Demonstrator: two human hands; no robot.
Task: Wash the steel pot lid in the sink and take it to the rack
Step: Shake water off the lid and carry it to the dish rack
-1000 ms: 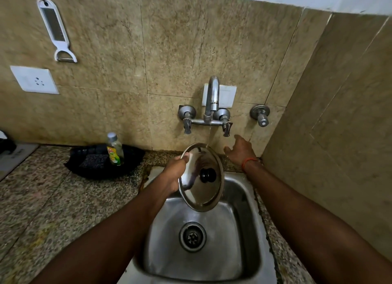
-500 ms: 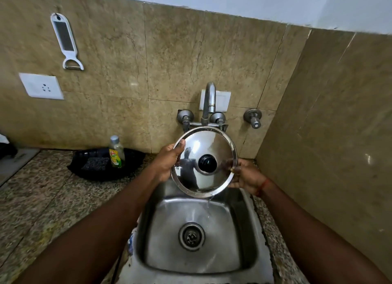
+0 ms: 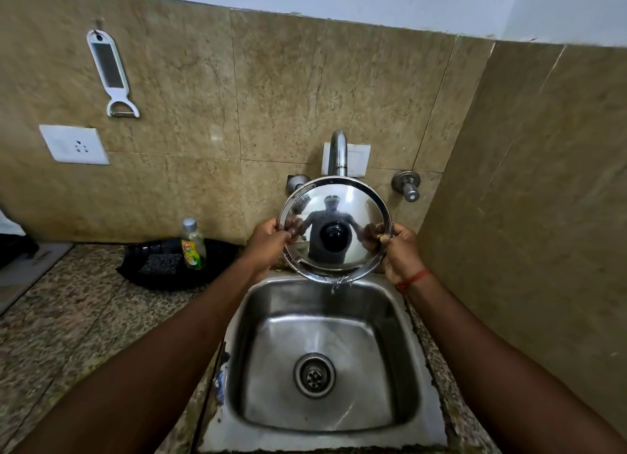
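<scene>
Two hands are set on the steel pot lid [image 3: 334, 228], one at each side of its rim, and the lid is held upright above the far edge of the sink [image 3: 412, 335], its shiny domed face and black knob [image 3: 334, 238] turned toward the camera. The left hand [image 3: 268, 246] is closed on the left rim, thumb laid over the front face, so that grip is shut upon the lid; the right hand [image 3: 400, 250] is closed on the right rim in the same manner, a red thread [image 3: 414, 279] being worn at its wrist. The lid thus lies between the two grips, level with them, and is touched by nothing else. Water drops [image 3: 334, 285] are seen hanging from the lowest part of the rim, over the basin. Directly behind the lid the tap spout [image 3: 338, 151] rises from the tiled wall [image 3: 278, 97], with a valve knob [image 3: 407, 184] to the right; the taps at the left are mostly hidden by the lid. The drain [image 3: 314, 375] is seen in the middle of the sink floor. On the speckled stone desk [image 3: 68, 318], left of the sink, a black tray [image 3: 152, 267] is placed, with a dish soap bottle [image 3: 192, 245] standing at it. On the wall above, a white peeler [image 3: 110, 70] is hung, and a white socket plate [image 3: 73, 144] is fixed below it.
</scene>
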